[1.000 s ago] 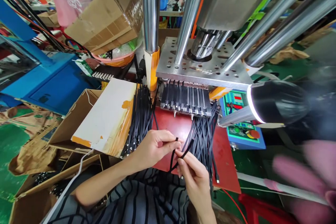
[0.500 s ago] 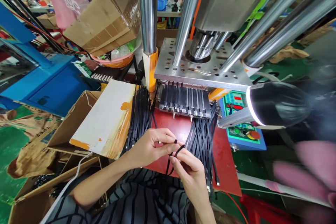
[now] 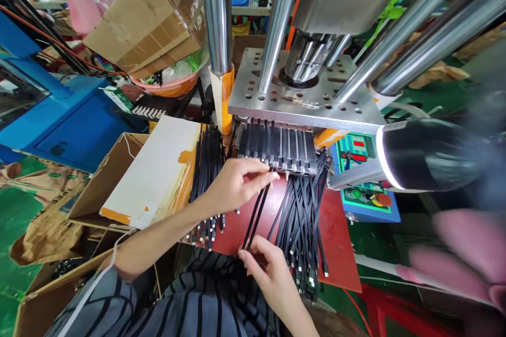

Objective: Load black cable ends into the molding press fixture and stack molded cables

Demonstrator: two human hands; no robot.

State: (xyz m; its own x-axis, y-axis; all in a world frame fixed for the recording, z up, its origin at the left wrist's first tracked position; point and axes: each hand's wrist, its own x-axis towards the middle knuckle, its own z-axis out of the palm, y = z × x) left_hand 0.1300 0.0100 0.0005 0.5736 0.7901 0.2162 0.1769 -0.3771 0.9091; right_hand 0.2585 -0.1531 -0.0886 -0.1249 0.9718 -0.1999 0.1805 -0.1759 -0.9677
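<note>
My left hand (image 3: 241,181) pinches one end of a black flat cable (image 3: 256,216) right at the front edge of the metal fixture (image 3: 296,172). Two parallel dark strands run from there down to my right hand (image 3: 264,266), whose closed fingers grip the lower end near my lap. Whether these are two cables or one doubled over, I cannot tell. Inside the fixture, several black cables lie side by side in slots, silver connector ends facing me. A bundle of cables (image 3: 300,216) spreads to the right, and another pile (image 3: 207,168) lies to the left.
A steel press plate (image 3: 253,100) on thick columns overhangs the fixture. To the right stand a black lamp (image 3: 427,155) and a control box (image 3: 366,184) with buttons. A white board (image 3: 154,168) rests on a cardboard box at left. Red board (image 3: 340,253) forms the work surface.
My hands have moved apart: the left went forward to the fixture's edge, the right back toward my lap. The strands, earlier curled between my fingers, are now stretched straight.
</note>
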